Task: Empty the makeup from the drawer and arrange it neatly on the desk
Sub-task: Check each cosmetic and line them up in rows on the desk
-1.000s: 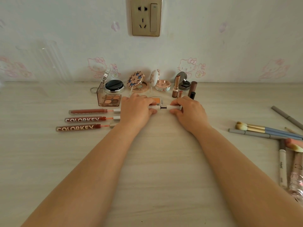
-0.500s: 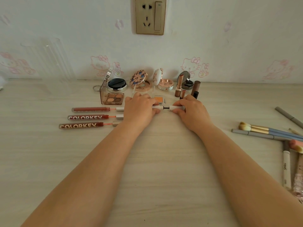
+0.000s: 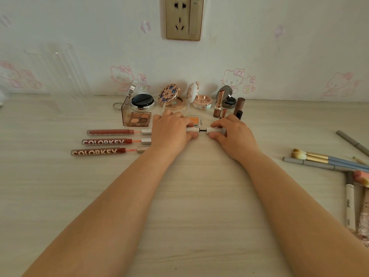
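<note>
On the desk (image 3: 189, 196), left hand (image 3: 171, 129) and right hand (image 3: 232, 132) pinch a white tube (image 3: 201, 130) pulled apart; two lip glosses (image 3: 107, 146) read "COLORKEY".

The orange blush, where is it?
In the head view the orange blush lies mid-desk, just behind the left hand, in front of the open compacts and right of the eyeshadow palette.

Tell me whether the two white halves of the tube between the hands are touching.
Apart. The head view shows the left white half and right white half separated, with only a thin dark wand spanning the gap.
</note>
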